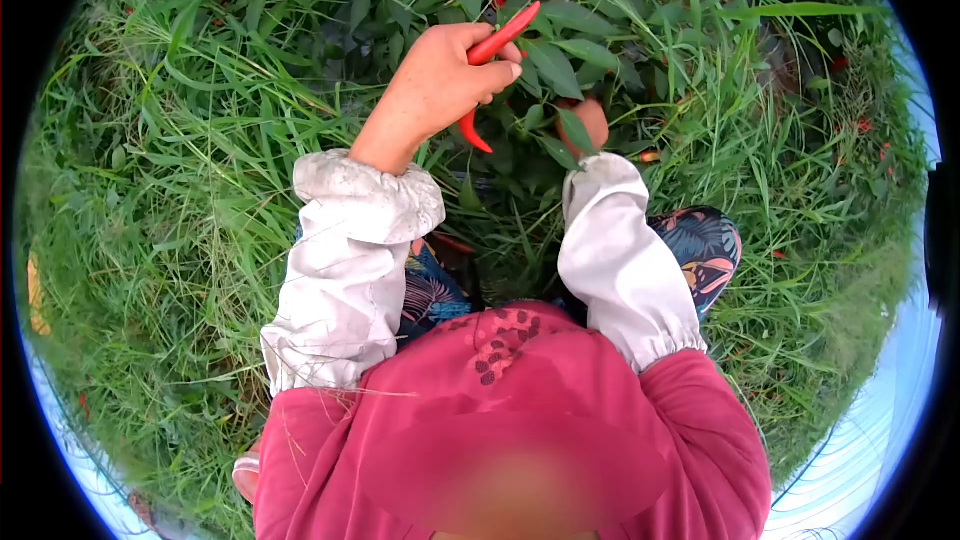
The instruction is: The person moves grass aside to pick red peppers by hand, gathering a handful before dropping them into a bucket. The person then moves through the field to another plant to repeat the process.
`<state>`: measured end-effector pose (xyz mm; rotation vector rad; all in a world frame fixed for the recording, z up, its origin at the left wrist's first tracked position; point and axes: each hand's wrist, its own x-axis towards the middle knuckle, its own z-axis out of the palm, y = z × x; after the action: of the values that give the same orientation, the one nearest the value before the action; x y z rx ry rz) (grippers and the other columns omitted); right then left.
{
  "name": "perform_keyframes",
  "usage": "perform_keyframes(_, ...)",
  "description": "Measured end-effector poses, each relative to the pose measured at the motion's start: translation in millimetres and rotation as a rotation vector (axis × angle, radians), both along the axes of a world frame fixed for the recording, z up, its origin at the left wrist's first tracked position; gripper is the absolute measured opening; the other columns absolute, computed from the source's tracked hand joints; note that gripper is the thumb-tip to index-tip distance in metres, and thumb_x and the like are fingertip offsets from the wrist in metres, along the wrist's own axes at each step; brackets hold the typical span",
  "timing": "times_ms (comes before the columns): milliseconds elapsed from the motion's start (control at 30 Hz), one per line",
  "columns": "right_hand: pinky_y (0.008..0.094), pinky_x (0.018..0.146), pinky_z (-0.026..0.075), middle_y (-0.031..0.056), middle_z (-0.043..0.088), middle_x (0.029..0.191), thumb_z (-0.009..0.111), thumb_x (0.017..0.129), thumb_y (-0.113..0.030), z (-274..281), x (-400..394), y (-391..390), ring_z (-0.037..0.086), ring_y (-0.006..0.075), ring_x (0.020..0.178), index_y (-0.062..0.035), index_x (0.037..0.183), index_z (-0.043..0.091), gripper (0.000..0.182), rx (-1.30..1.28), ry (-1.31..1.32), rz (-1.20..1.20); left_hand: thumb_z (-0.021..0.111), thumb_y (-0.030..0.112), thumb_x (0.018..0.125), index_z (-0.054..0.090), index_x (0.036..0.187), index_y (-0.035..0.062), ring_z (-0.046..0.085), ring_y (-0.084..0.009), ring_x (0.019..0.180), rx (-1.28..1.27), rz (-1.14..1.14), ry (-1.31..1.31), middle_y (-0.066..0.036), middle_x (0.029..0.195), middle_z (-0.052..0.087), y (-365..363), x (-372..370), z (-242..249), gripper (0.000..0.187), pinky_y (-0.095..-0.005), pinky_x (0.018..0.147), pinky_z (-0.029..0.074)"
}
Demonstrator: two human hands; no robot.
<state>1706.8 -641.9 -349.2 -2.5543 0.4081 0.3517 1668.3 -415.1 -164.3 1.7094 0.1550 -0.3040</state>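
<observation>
My left hand [440,80] is closed around red chili peppers [505,32] at the upper middle. One pepper sticks out past the thumb and forefinger, and a curved red tip hangs below the palm. To its right, my right hand [588,126] reaches in among the dark green leaves [553,68] of a pepper plant. Leaves hide its fingers, so whether it holds anything is not visible. A small orange-red pepper [649,156] lies just right of that wrist.
Tall grass [200,140] surrounds the plant on both sides. More red peppers [863,126] show at the far right. My knees in patterned trousers [700,250] are bent below the hands. Blue-white sheeting [895,370] borders the right edge.
</observation>
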Motion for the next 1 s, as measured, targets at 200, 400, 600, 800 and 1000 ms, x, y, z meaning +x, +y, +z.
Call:
perform_keyframes(200,0.0405,0.07,0.05,0.0173,0.068,0.087,0.068,0.08,-0.022,-27,-55,-9,0.067,0.0337,0.081,-0.0069,0.105,0.063,0.029,0.455,-0.464,0.156,0.069,0.012,0.078,0.067,0.083,0.0004,0.058,-0.0097,0.06,-0.187,-0.134,0.086,-0.002,0.068,0.063,-37,-2,-20,0.013,-0.026,0.058,0.048)
perform_keyframes(400,0.0411,0.073,0.048,0.0118,0.063,0.095,0.068,0.078,-0.019,-19,-89,8,0.062,0.035,0.087,-0.0094,0.1,0.061,0.024,0.68,-0.453,0.042,0.07,0.023,0.069,0.066,0.085,0.0089,0.062,-0.0375,0.077,0.558,-0.398,-0.245,-0.014,0.08,0.065,-85,-18,-72,0.022,-0.0432,0.069,0.051)
perform_keyframes(600,0.0404,0.075,0.049,0.0134,0.06,0.108,0.063,0.082,-0.025,27,-93,3,0.061,0.0339,0.092,-0.009,0.103,0.059,0.026,0.495,-0.286,0.166,0.066,0.015,0.073,0.069,0.08,0.0096,0.063,-0.032,0.084,0.794,-0.529,-0.232,-0.01,0.084,0.065,-92,-28,-60,0.01,-0.043,0.07,0.05)
perform_keyframes(800,0.0326,0.08,0.045,0.0092,0.061,0.09,0.051,0.092,-0.024,-18,-62,-14,0.058,0.0223,0.086,-0.0059,0.104,0.057,0.022,0.614,-0.179,0.171,0.063,0.004,0.066,0.065,0.072,0.0093,0.059,-0.0304,0.076,0.703,-0.426,-0.694,-0.007,0.074,0.058,-92,-41,-68,0.008,-0.0423,0.066,0.048)
perform_keyframes(1000,0.0349,0.07,0.044,0.0084,0.058,0.079,0.05,0.091,-0.023,29,-59,-8,0.053,0.0199,0.074,-0.0037,0.089,0.055,0.02,0.77,0.062,-0.042,0.063,0.003,0.063,0.066,0.079,0.0117,0.057,-0.0273,0.076,0.726,-0.589,-0.785,-0.004,0.074,0.058,-87,-46,-54,0.018,-0.0392,0.064,0.044)
